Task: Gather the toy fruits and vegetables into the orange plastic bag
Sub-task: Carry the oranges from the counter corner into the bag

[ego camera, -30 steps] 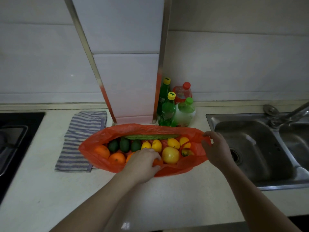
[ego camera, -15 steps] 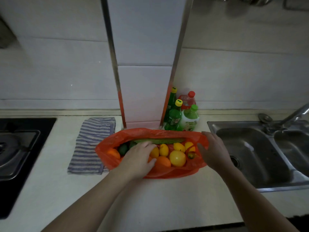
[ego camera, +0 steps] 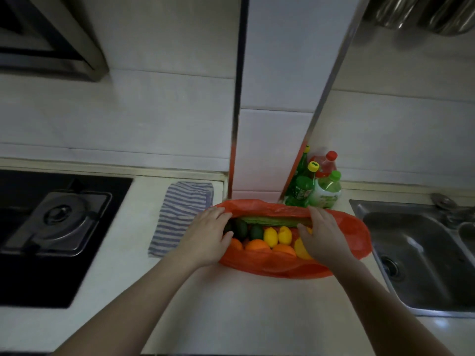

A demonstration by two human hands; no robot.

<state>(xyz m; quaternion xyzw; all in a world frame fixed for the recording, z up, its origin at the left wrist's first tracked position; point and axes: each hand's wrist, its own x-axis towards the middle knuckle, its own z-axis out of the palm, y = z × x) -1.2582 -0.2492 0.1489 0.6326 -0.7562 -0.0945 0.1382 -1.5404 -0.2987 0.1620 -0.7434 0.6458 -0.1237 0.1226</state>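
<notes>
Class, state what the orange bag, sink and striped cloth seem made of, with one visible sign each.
Orange bag: thin plastic film, slightly glossy; it crumples and sags. Sink: probably stainless steel; grey, with soft reflections. Striped cloth: woven fabric, matte; it lies in soft folds.

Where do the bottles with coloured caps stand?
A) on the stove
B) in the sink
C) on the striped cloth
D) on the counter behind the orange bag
D: the bottles stand upright in a group on the counter, just behind the far rim of the orange bag.
</notes>
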